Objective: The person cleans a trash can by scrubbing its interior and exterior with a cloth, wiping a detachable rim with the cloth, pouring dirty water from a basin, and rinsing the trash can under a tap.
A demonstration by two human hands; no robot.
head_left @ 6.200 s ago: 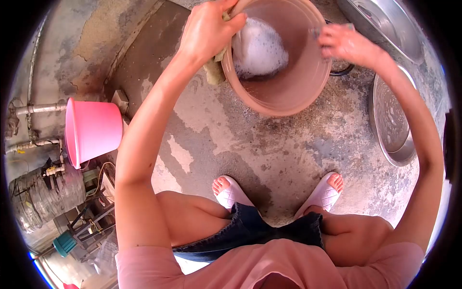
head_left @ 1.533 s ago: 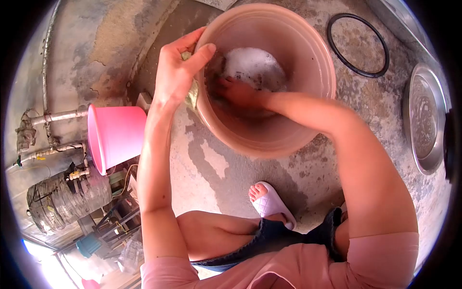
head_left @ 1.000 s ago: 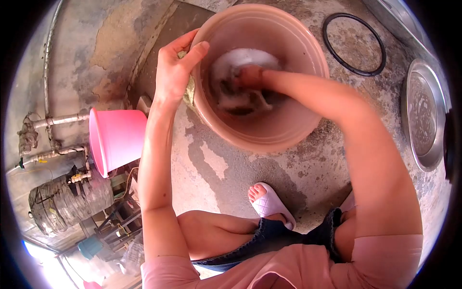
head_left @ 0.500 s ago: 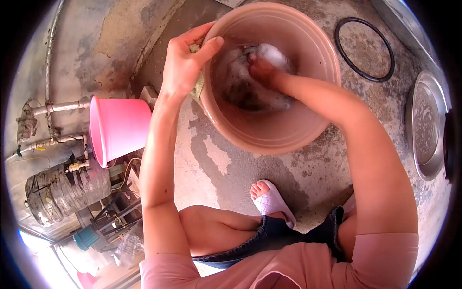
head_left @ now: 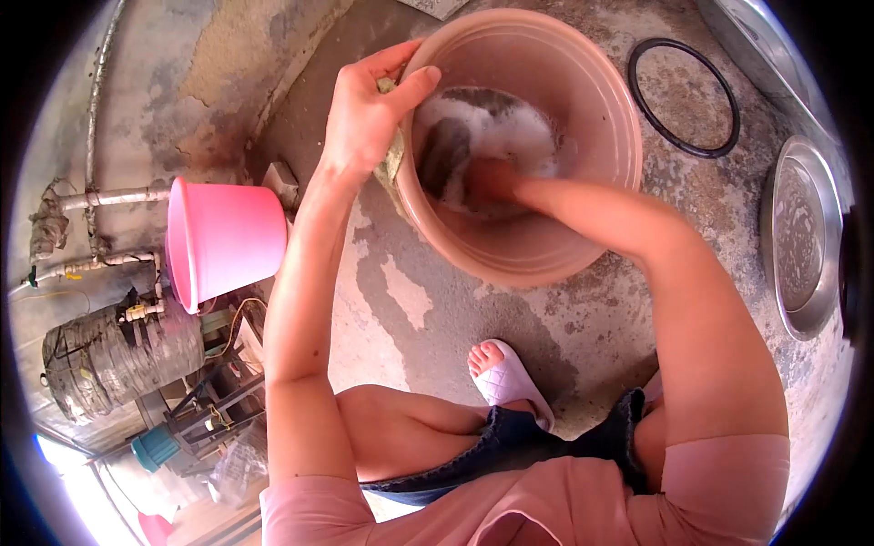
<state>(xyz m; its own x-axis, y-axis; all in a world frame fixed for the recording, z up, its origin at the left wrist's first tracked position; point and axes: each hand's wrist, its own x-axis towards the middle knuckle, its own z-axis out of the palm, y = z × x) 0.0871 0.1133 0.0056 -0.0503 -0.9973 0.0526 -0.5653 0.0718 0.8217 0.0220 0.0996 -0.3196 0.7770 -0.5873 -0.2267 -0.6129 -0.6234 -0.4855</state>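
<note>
My left hand (head_left: 369, 118) grasps the brown tub (head_left: 587, 118) and a greenish cloth (head_left: 391, 164) at the left rim; from afar, I cannot tell whether my right hand (head_left: 492, 182), amid suds (head_left: 521, 136), grips anything.

Beneath the brown tub (head_left: 596, 136) we see a patchy concrete floor (head_left: 583, 323), where a black ring (head_left: 706, 153), a metal basin (head_left: 801, 241) and a pale slipper (head_left: 505, 380) rest
</note>
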